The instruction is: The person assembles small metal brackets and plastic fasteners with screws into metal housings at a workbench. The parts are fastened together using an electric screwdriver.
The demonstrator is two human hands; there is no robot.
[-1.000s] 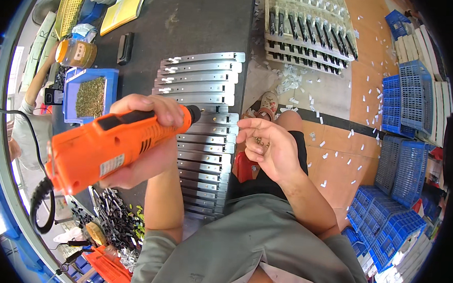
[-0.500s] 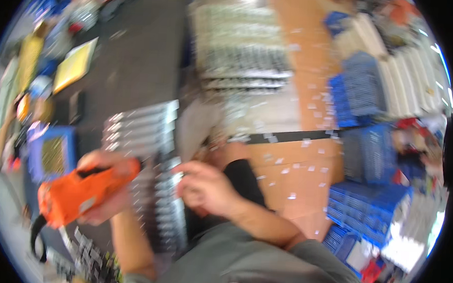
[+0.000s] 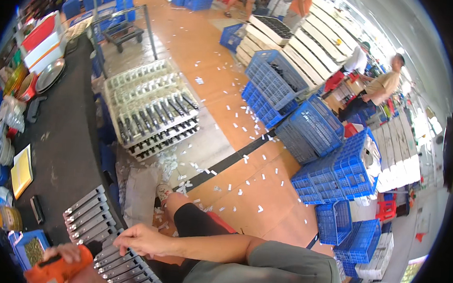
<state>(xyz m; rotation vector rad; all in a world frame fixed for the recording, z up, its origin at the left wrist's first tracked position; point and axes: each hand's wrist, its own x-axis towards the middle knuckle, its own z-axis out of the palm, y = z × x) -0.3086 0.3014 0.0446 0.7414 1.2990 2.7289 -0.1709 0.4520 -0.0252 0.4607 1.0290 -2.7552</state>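
Note:
At the lower left, my left hand (image 3: 71, 255) is wrapped round an orange power screwdriver (image 3: 50, 273), whose black nose points toward a row of slim grey metal bars (image 3: 87, 213). The bars lie side by side along the near edge of the dark bench, with small holes or screws at their ends. Over the middle of this row is my right hand (image 3: 142, 241), fingers curled and pinched together at the bars. Whatever sits between its fingertips is too small to tell. The lower part of the screwdriver and left hand runs out of the picture.
On the dark bench (image 3: 65, 143) are a yellow pad (image 3: 22, 171), a black folding-knife-like object (image 3: 37, 209) and a blue bin (image 3: 29, 246) of small parts. Stacked white trays (image 3: 156, 104) hold black-handled pieces. Blue crates (image 3: 332, 170) stand right; paper scraps litter the floor. People stand farther off.
The view has swung, showing more floor and crates to the right. The screwdriver and left hand now sit lower in the picture. My right hand's outstretched index finger has drawn into a pinch.

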